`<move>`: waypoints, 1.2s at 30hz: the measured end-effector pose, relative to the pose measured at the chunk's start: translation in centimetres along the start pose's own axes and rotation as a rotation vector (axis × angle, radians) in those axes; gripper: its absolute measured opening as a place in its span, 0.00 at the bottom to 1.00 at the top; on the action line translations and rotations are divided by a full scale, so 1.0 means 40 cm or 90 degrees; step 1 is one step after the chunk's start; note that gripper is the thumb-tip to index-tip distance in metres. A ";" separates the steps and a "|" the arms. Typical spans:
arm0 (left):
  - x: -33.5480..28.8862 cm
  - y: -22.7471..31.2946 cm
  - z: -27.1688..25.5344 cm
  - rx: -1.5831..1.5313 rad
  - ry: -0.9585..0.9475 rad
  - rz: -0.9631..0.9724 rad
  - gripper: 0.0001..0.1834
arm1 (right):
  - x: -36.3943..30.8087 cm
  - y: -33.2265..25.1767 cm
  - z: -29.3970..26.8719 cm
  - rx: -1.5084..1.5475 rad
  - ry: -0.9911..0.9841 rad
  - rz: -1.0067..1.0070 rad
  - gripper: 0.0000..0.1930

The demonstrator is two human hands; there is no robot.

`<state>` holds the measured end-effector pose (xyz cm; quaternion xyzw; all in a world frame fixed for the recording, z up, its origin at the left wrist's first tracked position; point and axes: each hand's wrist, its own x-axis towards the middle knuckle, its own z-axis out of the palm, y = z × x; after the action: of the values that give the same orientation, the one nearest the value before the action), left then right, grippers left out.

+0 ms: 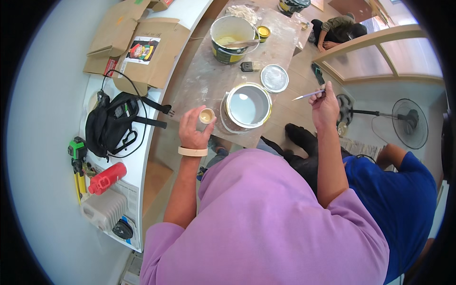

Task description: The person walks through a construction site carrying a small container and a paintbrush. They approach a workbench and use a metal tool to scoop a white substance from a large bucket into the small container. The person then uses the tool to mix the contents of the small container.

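Observation:
My left hand [192,129] is closed round a small round cup [206,116] with something beige inside, just left of an open paint can [267,114]. Grey-white paint fills part of that can, and its wire handle hangs at the side. Held up to the right, a thin artist's paintbrush [308,94] is pinched in my right hand [324,105], its pale tip pointing left towards the can. A round lid [274,78] with whitish smears lies behind the can. Beside it is a short flat brush [250,66] with a dark handle.
A paint-stained board [202,71] carries a bucket [228,58] with a stick across it and a small yellow tin [263,32]. Cardboard boxes [152,52], a black bag [116,123] and a red bottle [108,178] crowd the left counter. Co-workers [389,204] [339,28] and a fan [409,123] are right.

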<state>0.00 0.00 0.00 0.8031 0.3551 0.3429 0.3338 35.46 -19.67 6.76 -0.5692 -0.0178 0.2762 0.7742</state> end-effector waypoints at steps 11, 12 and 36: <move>-0.009 0.015 -0.006 0.035 0.011 0.029 0.24 | 0.003 0.038 0.044 -0.087 0.026 -0.009 0.18; -0.013 0.020 -0.009 0.031 0.005 0.008 0.23 | 0.005 0.041 0.042 -0.089 0.024 -0.010 0.18; 0.175 0.430 0.086 -0.020 -0.021 -0.065 0.25 | 0.327 -0.027 0.100 -0.064 -0.365 0.255 0.10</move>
<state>12.17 -4.46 13.73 0.7841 0.3844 0.3180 0.3693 45.58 -10.52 5.37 -0.4981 -0.1358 0.5701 0.6391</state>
